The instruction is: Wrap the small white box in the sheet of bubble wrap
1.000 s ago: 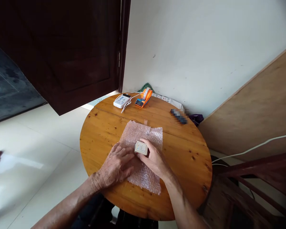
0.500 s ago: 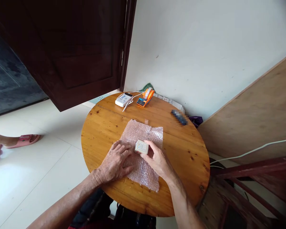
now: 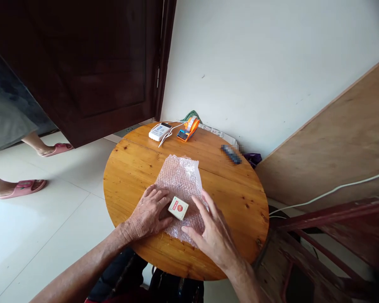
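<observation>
Small box (image 3: 178, 208) on bubble wrap (image 3: 180, 185), between two hands, near the table's (image 3: 139, 164) front edge.

Left hand (image 3: 150, 213) lies flat, fingers loosely spread, pressing the wrap's near left part; its fingertips touch the box's left side, so it is the nearer hand. Right hand (image 3: 213, 233) hovers open just right of the box, fingers spread, gripping nothing. The box sits tilted, its long axis running from far left to near right. The wrap's far right corner is folded up. A tape dispenser (image 3: 187, 128) stands at the far edge.
</observation>
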Demonstrator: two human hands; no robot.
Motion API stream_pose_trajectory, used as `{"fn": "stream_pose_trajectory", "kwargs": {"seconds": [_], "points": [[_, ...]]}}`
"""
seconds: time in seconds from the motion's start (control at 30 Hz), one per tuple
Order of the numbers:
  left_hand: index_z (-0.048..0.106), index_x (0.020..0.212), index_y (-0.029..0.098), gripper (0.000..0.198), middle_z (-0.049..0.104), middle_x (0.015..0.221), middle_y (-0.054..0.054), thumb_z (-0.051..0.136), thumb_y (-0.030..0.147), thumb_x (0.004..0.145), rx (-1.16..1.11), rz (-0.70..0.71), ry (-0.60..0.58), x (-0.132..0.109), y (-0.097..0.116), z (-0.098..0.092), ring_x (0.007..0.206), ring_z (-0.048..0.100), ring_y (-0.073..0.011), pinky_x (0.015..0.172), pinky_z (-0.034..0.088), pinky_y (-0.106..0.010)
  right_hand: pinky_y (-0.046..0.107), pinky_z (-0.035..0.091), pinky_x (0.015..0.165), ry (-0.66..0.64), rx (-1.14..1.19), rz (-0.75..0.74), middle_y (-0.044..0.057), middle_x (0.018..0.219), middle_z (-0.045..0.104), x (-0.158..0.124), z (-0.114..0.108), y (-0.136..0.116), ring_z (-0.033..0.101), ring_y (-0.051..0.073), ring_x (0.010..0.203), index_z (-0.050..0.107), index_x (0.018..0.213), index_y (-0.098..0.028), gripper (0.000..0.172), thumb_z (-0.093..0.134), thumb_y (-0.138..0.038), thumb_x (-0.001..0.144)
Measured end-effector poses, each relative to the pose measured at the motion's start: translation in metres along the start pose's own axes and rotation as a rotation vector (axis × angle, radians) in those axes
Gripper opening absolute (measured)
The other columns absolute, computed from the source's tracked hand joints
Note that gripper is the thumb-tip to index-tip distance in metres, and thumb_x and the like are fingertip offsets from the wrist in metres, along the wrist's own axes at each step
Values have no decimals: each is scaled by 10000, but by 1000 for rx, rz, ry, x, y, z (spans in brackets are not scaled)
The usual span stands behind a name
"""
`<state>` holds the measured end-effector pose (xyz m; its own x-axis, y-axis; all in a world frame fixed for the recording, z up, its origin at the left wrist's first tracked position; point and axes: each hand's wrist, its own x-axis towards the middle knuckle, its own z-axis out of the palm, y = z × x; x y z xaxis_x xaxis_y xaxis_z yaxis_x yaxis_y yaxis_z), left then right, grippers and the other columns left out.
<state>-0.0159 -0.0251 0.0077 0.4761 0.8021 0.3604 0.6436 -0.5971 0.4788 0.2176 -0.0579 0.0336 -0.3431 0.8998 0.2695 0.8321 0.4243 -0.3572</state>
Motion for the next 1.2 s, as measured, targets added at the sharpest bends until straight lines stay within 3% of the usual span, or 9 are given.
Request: {"fn": "stream_pose_trajectory", "kwargs": {"seconds": [0.13, 0.3, 0.47, 0.63, 0.73, 0.87, 0.93, 1.03, 1.2], "points": [[625, 1077, 225, 306, 646, 1211, -77, 662, 436, 859, 25, 4, -21, 5, 3, -3, 1141, 571, -267, 1074, 376, -503, 527, 393, 1069, -10, -56, -67, 130, 1506, 417, 16, 4, -14, 460, 337, 1316, 467, 1387, -249, 660, 728, -343, 788], [631, 1073, 207, 363, 656, 1181, -85, 707, 452, 816, 58, -25, -45, 8, 5, -4, 1100, 581, -279, 1062, 374, -524, 490, 446, 927, -103, -15, -81, 68, 1122, 696, 38, -4, -18, 609, 287, 1032, 568, 1220, -266, 455, 714, -226, 791], [593, 1189, 220, 479, 622, 1289, -93, 759, 378, 768, 25, -19, -47, 4, 1, -1, 1195, 551, -289, 1112, 305, -556, 388, 499, 950, -50, 200, -69, 56, 1212, 670, 60, -8, -1, 623, 224, 1099, 536, 1259, -259, 453, 601, -132, 829], [612, 1134, 207, 436, 626, 1288, -97, 756, 373, 758, 15, -36, -46, 3, 0, 2, 1210, 550, -295, 1139, 266, -570, 414, 519, 954, -56, 221, -31, 64, 1192, 672, 69, 12, 17, 636, 234, 1093, 539, 1258, -254, 473, 587, -113, 809], [607, 1157, 203, 463, 630, 1280, -102, 756, 385, 757, 23, -40, -56, 3, 1, 2, 1197, 558, -300, 1136, 272, -573, 444, 491, 1015, -37, 230, -36, 84, 1286, 623, 64, 17, 22, 594, 244, 1182, 479, 1343, -248, 540, 604, -150, 827], [602, 1181, 203, 465, 631, 1271, -105, 737, 398, 781, 44, -36, -58, 3, 0, 1, 1186, 558, -306, 1118, 293, -573, 470, 466, 1051, 87, 166, -38, 116, 1324, 579, 39, -3, 14, 553, 270, 1235, 504, 1328, -235, 478, 627, -279, 869], [598, 1198, 207, 461, 628, 1273, -104, 724, 400, 799, 45, -24, -69, 3, 0, 1, 1191, 553, -304, 1114, 301, -565, 429, 510, 1005, -47, 157, -97, 106, 1300, 598, 19, -13, 6, 582, 259, 1197, 542, 1288, -241, 451, 650, -337, 861], [610, 1186, 207, 436, 628, 1274, -104, 717, 405, 812, 40, -22, -89, 4, 0, 0, 1185, 559, -298, 1113, 309, -557, 451, 519, 1007, -248, 73, -161, 135, 1425, 516, -8, -12, -3, 535, 307, 1268, 522, 1346, -209, 638, 738, -352, 763], [634, 1174, 207, 449, 598, 1348, -121, 661, 507, 842, 1, -46, -99, 2, 5, -12, 1314, 479, -332, 1150, 248, -594, 427, 529, 959, -95, -49, -171, 125, 1244, 652, -18, 4, -3, 628, 265, 1131, 640, 1134, -188, 303, 474, -116, 892]]}}
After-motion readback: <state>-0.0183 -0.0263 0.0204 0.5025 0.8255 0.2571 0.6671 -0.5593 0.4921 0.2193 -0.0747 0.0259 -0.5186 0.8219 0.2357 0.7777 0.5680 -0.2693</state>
